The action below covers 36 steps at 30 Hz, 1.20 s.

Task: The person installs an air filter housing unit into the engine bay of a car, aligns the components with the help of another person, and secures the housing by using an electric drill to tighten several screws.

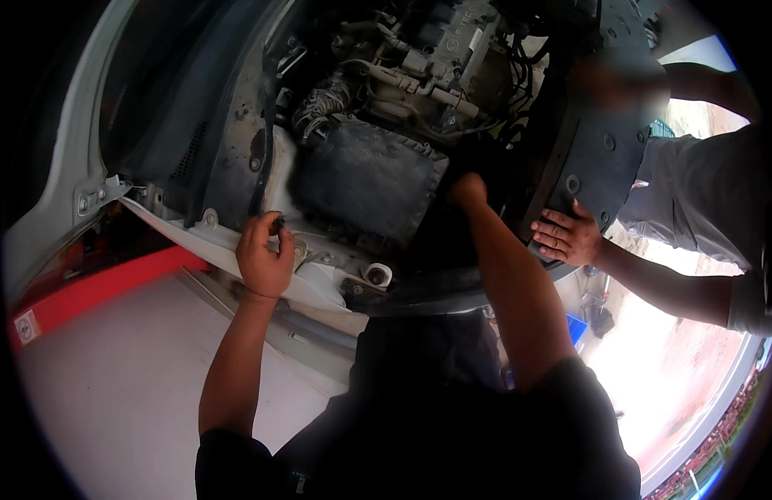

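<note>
My left hand [265,257] is at the near fender edge of an open engine bay. Its thumb and fingers are closed round a small dark part [277,223], too small to name. My right arm reaches down into the bay, and my right hand [468,192] is in a dark gap beside the black box-shaped engine cover [369,179]. Shadow hides its fingers and whatever they touch. The engine [452,50], with hoses and a wiring bundle [326,98], lies beyond the black box.
On the right another person's hand [572,236] lies flat on the black front panel [579,171]. That person leans over the car's front. A red beam [111,279] runs low at the left. A strut-like round mount [377,275] sits on the near fender edge.
</note>
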Motion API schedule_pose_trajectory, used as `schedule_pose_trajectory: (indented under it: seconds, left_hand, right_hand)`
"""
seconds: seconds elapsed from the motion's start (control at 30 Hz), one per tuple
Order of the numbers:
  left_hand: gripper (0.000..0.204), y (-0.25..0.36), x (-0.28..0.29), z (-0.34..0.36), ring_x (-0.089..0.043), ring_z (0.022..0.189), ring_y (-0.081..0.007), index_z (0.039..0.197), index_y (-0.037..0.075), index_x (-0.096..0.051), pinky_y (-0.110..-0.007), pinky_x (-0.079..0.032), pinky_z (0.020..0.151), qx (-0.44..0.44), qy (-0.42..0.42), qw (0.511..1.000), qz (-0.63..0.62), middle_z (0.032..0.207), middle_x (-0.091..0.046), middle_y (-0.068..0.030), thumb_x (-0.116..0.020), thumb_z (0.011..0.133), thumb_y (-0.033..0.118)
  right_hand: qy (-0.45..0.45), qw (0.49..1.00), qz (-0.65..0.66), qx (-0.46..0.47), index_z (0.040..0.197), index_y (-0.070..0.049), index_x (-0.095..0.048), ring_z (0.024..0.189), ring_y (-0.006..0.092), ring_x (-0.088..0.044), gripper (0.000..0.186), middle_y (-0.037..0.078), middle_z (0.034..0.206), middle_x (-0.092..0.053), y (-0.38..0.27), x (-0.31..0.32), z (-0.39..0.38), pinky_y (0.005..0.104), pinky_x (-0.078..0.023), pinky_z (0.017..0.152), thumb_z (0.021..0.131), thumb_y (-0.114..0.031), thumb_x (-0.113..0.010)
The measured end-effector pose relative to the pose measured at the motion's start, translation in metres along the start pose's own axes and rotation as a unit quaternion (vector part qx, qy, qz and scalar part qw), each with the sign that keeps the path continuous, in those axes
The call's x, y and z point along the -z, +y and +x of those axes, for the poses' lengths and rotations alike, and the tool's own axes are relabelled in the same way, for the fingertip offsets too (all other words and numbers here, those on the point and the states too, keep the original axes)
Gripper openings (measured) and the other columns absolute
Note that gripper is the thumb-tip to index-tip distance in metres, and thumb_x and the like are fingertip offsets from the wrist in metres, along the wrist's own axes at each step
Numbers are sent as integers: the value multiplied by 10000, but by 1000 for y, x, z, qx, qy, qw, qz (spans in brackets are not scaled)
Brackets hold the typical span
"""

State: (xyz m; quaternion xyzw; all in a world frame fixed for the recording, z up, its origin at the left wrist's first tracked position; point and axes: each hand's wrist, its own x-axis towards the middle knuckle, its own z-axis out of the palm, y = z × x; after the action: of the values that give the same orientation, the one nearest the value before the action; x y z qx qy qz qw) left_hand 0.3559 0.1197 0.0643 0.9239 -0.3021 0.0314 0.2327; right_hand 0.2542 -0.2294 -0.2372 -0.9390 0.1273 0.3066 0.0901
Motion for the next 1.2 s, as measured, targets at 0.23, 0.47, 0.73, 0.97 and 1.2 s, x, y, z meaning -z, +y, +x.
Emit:
schedule_pose_trajectory:
  seconds: [0.23,0.47,0.73,0.97,1.2]
  left_hand:
    - [257,3,3,-3,-636,764,-260,1062,29,-634,-377,-510,704,19,12,999,28,885,-629,-100,-654,807,16]
    - [261,6,2,5,-633,739,-260,1045,19,-634,-369,-506,679,22,13,1000,7,854,-624,-109,-644,784,2]
    - [256,6,8,-9,-625,701,-270,1043,9,-626,-372,-501,655,43,14,998,36,817,-614,-119,-643,788,4]
    - [254,3,2,4,-612,693,-279,1034,0,-621,-382,-492,640,1,22,1000,20,806,-610,-122,-637,781,0]
    - [256,1,2,1,-607,696,-285,1032,11,-620,-386,-493,648,22,22,999,15,798,-615,-125,-646,777,-1]
  right_hand:
    - [-43,939,269,-211,1019,-97,-761,1046,306,-707,365,138,1133,-725,-2,-124,73,448,-574,832,881,-416,-648]
    - [-78,996,-40,-12,1103,-177,-746,1058,251,-704,309,72,1187,-715,50,-241,138,451,-576,802,948,-357,-547]
    - [-112,991,59,-34,1120,-141,-746,1009,315,-711,426,99,1184,-713,-5,-219,128,459,-565,829,955,-467,-525]
    - [-9,985,152,-84,1188,-168,-698,1053,281,-697,413,81,1197,-707,47,-263,141,416,-562,843,943,-454,-531]
    - [15,938,312,-147,1218,-145,-660,1056,278,-684,446,86,1177,-698,29,-235,138,406,-551,832,925,-468,-566]
